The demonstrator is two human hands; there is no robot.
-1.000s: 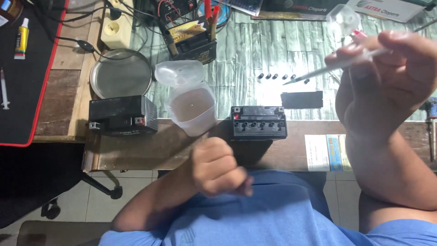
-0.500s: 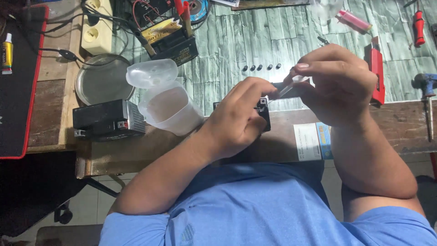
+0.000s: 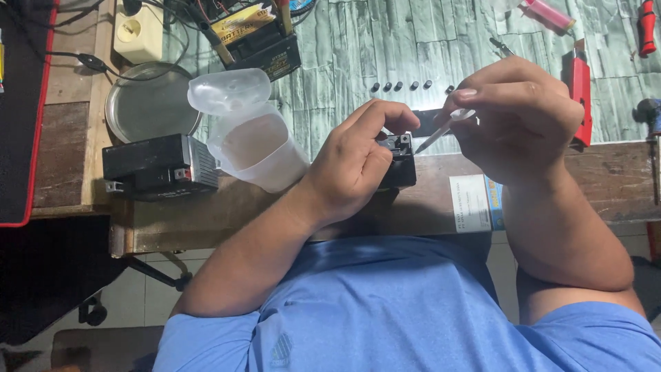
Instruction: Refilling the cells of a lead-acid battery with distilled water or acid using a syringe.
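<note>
- Hidden: the left hand [image 3: 358, 162] covers most of a small black battery [image 3: 401, 162]; only its right end and top corner show. The syringe [image 3: 444, 129] barrel disappears inside the right hand [image 3: 520, 120].
- Position: the battery stands at the wooden bench [image 3: 606, 179] edge, left fingers curled around its top and side; right fingers pinch the syringe, tip angled down just beside the battery's top.
- Materials: translucent plastic jug [image 3: 258, 151], holding cloudy liquid; a second boxy black battery [image 3: 158, 164]; round metal dish [image 3: 134, 103]; a row of small black caps [image 3: 401, 86].
</note>
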